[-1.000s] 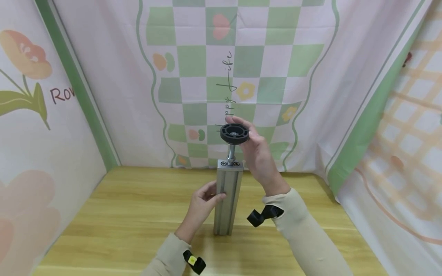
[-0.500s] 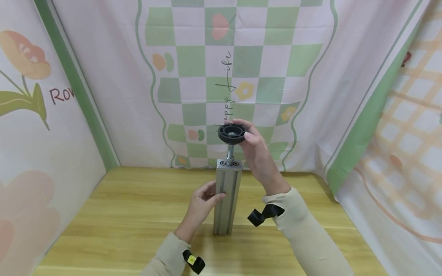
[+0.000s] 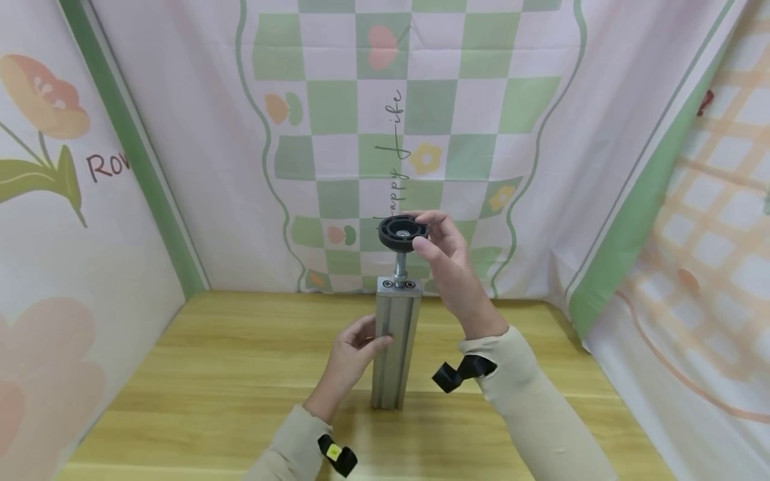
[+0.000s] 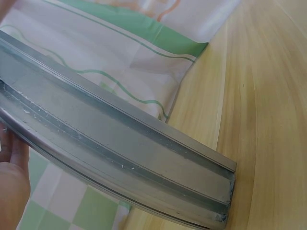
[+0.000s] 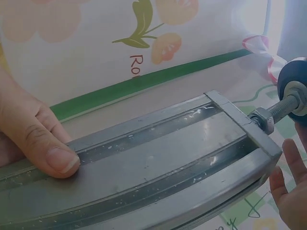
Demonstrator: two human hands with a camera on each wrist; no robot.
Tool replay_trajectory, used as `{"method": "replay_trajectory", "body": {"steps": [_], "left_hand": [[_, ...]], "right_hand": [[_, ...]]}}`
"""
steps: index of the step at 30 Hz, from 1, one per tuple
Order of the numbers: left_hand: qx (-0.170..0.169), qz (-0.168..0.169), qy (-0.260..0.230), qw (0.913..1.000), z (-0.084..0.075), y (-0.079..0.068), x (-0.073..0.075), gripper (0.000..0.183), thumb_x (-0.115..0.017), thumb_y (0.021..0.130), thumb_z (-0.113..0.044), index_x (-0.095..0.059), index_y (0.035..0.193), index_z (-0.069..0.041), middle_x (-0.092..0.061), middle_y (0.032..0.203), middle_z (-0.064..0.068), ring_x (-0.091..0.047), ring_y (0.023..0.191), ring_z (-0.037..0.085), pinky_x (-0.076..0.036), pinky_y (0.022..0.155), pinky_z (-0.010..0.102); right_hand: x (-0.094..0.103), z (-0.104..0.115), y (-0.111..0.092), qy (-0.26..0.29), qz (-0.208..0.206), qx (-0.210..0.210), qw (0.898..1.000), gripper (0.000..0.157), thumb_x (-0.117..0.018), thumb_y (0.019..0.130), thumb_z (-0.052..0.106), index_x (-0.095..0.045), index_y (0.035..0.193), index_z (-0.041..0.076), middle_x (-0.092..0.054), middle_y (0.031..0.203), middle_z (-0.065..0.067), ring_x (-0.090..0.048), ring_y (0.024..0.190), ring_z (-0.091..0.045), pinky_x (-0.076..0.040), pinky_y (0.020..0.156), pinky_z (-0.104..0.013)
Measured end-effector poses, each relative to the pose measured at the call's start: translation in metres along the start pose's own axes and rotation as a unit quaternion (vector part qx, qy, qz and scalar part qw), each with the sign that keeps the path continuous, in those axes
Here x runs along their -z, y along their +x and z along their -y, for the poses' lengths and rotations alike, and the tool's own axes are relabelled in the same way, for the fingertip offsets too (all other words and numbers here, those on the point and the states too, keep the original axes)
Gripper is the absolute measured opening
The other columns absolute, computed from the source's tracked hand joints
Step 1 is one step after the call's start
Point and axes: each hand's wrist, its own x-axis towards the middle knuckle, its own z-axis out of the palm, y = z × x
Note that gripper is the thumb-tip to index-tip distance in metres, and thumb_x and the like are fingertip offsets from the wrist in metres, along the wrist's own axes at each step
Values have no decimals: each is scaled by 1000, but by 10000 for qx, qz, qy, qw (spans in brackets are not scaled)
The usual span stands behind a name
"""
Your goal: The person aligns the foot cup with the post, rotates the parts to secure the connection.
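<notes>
A silver aluminium profile (image 3: 395, 361) stands upright on the table in the head view. Two bolts fix an end plate (image 3: 385, 290) on its top. From the plate rises a threaded rod (image 5: 284, 108) with a hex nut (image 5: 263, 120) at its base, capped by a round black levelling foot (image 3: 394, 243). My left hand (image 3: 353, 349) grips the profile's left side, thumb on the front groove, other fingers hidden behind. My right hand (image 3: 456, 275) pinches the right side of the foot's rim, thumb in front and fingertips at the back.
The wood-grain table (image 3: 240, 374) extends around the profile. Printed cloth (image 3: 481, 107) hangs behind, with more cloth on both sides. Black straps with mounts (image 3: 460, 374) sit on both sleeved wrists.
My right thumb has come round to the front of the foot's rim, and the fingers have bent more. The foot and profile top shifted slightly left. My left hand stays put.
</notes>
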Motion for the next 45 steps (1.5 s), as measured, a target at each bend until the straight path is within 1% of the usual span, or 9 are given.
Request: {"method": "replay_trajectory", "body": {"steps": [5,9,12,14,20,23,27,39,45], "left_hand": [[12,-32,-14,10000,-2,0,0,42,-77,90,-13,-65,130,-6,-68,106,10,-63,96,20,-54,81,26],[-38,-24,3,10000,-1,0,-1,43,-77,90,-15,-65,130,-6,-68,105,10,-63,94,19,-54,80,26],[-40,-12,10,10000,0,0,0,43,-77,90,-17,-65,130,-7,-68,105,9,-64,94,19,-55,80,26],[-32,-11,23,10000,0,0,0,44,-78,90,-18,-65,130,-9,-68,105,8,-64,94,19,-55,80,27],[-62,7,16,10000,-1,0,-1,45,-79,89,-20,-65,130,-10,-68,104,7,-63,93,20,-55,79,27],[-64,27,-6,10000,-1,-1,-1,45,-79,89,-21,-65,130,-9,-68,104,7,-63,94,20,-55,79,27],[-37,3,-31,10000,-1,-1,-1,46,-79,89,-20,-65,131,-9,-68,105,8,-64,94,20,-55,80,27],[-8,-18,4,10000,-1,-1,-1,45,-79,89,-21,-65,131,-10,-69,106,7,-64,95,20,-55,80,27],[18,-25,-5,10000,-1,-1,-2,45,-78,89,-20,-65,131,-10,-69,106,7,-63,96,20,-55,81,27]], "right_hand": [[-2,5,0,40,-133,-140,9998,47,-85,79,46,-54,104,21,-48,131,-9,-53,113,-30,-49,93,-33],[-5,6,0,-85,-258,7,9996,47,-86,78,42,-52,101,20,-45,123,-6,-52,108,-27,-52,86,-27],[-7,4,-1,-340,-260,239,9988,52,-85,79,43,-50,107,18,-42,123,-6,-50,110,-28,-50,90,-28],[-8,2,-2,-475,-213,340,9981,52,-79,85,45,-48,116,16,-42,130,-7,-49,117,-28,-47,98,-31],[-9,1,1,-161,180,332,9992,58,-39,103,42,-37,147,5,-35,152,-14,-37,137,-28,-22,116,-45],[-10,1,2,139,354,350,9987,55,-30,106,36,-39,149,3,-33,157,-15,-31,143,-28,-15,118,-49],[-9,1,3,294,473,344,9979,47,-26,106,26,-50,143,10,-37,155,-18,-29,146,-27,-13,120,-46],[-11,-1,1,360,179,352,9986,39,-33,103,22,-56,132,13,-42,147,-26,-40,137,-34,-26,115,-44],[-12,-1,-2,306,-53,255,9992,27,-37,99,20,-49,122,13,-41,144,-24,-42,132,-34,-29,113,-39]]}}
